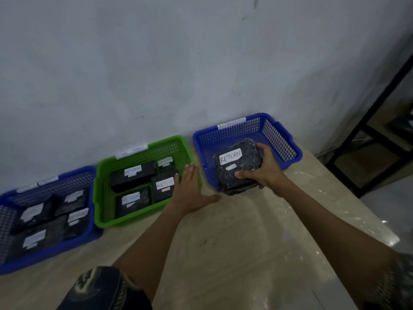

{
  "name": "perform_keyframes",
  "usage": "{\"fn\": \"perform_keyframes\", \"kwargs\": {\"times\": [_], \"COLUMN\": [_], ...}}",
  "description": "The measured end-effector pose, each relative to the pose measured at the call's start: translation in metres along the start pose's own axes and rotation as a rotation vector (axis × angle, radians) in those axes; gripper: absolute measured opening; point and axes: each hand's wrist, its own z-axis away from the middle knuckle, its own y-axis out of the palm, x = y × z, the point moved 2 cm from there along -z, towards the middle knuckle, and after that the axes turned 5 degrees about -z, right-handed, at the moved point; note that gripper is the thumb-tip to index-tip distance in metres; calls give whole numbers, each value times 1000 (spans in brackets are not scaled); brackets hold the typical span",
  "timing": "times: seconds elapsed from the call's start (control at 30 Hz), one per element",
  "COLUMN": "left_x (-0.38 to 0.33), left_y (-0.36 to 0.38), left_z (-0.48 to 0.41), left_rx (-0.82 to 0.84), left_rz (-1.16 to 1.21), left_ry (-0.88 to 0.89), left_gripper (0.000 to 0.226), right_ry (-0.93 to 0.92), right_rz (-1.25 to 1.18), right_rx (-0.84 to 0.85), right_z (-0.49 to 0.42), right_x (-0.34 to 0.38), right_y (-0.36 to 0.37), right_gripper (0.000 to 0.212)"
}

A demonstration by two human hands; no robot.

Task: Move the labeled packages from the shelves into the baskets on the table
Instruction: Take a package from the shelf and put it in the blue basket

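Observation:
My right hand [267, 170] grips a black wrapped package [238, 165] with a white label reading RETURN, over the front rim of the right blue basket [281, 139]. My left hand [191, 190] is stretched flat with straight fingers over the right front corner of the green basket [102, 193]. The green basket holds several black packages with white labels, one of them [164, 185] just beside my left fingers. At the far left, another blue basket [88, 231] also holds several labeled black packages.
All three baskets stand in a row on a beige table [223, 242] against a grey wall [178, 74]. A black metal shelf frame [368, 135] stands to the right of the table. The table's right edge runs close to the right basket.

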Motion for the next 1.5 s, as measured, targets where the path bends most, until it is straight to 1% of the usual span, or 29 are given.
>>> {"fn": "perform_keyframes", "kwargs": {"times": [0.1,0.17,0.23,0.3,0.43,0.5,0.73,0.87,0.97,1.07,1.13,1.2,1.27,1.33,1.5], "left_x": [-3,-3,0,2,6,8,14,13,12,10,9,8,7,6,5], "left_y": [0,0,3,8,22,28,31,31,30,29,29,28,28,28,29], "left_z": [-22,-38,-53,-68,-86,-92,-100,-103,-103,-101,-101,-100,-99,-97,-96], "left_rx": [-22,-7,-19,-41,-26,-19,-33,-6,15,27,30,29,27,23,23], "left_rz": [44,51,46,44,-3,-50,-156,-185,-202,-198,-198,-200,-195,-184,-169], "left_ry": [-12,-1,1,-1,0,-2,-7,-22,-30,-33,-35,-38,-39,-45,-69], "left_gripper": [129,134,141,143,150,152,152,155,155,156,157,158,158,158,159], "right_ry": [1,10,14,12,38,47,80,104,141,118,93,63,27,35,114], "right_rz": [4,-25,-29,-7,-25,6,-7,-68,-68,-75,-43,45,236,369,322], "right_rx": [47,60,81,97,112,123,170,164,158,174,195,195,174,190,298], "right_z": [-30,-49,-68,-88,-122,-135,-184,-203,-216,-220,-220,-220,-222,-224,-228], "right_x": [1,-2,-7,-11,-30,-38,-66,-82,-90,-92,-93,-94,-94,-90,-89], "right_y": [2,3,6,11,22,28,47,55,61,67,69,68,68,67,72], "right_gripper": [105,103,103,103,101,101,101,102,107,108,107,110,116,115,116]}}
